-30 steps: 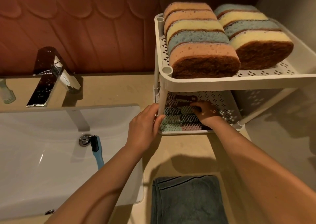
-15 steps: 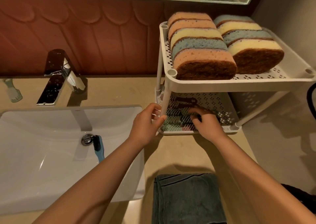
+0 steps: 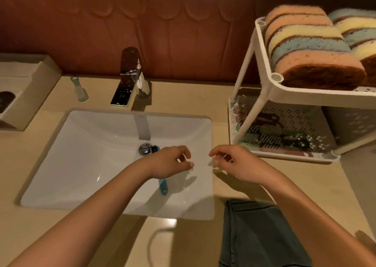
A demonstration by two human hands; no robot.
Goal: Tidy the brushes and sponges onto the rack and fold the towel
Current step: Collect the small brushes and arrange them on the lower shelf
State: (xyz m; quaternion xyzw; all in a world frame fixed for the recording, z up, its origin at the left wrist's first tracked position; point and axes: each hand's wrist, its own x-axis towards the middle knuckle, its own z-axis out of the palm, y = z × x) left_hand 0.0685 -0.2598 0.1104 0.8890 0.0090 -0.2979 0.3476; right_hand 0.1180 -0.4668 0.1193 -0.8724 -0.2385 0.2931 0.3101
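A blue-handled brush (image 3: 162, 186) lies in the white sink (image 3: 85, 165) beside the drain, partly hidden under my left hand (image 3: 171, 161), which hovers above it with fingers loosely curled and holds nothing. My right hand (image 3: 234, 162) hangs empty over the sink's right rim, fingers apart. The white two-tier rack (image 3: 272, 89) stands at the right: several sponges (image 3: 313, 48) fill its top shelf and several brushes (image 3: 272, 136) lie on the bottom shelf. A pale green brush (image 3: 80, 90) rests on the counter left of the tap. A folded grey towel (image 3: 258, 236) lies near the front edge.
A chrome tap (image 3: 130, 79) stands behind the sink. A beige box (image 3: 30, 91) sits at the far left of the counter. Red-brown tiles and a mirror edge back the counter. Bare counter (image 3: 183, 242) shows in front of the sink.
Both hands have drawn back from the rack's bottom shelf to above the sink. The view has swung left, bringing the whole sink and the left box into sight.
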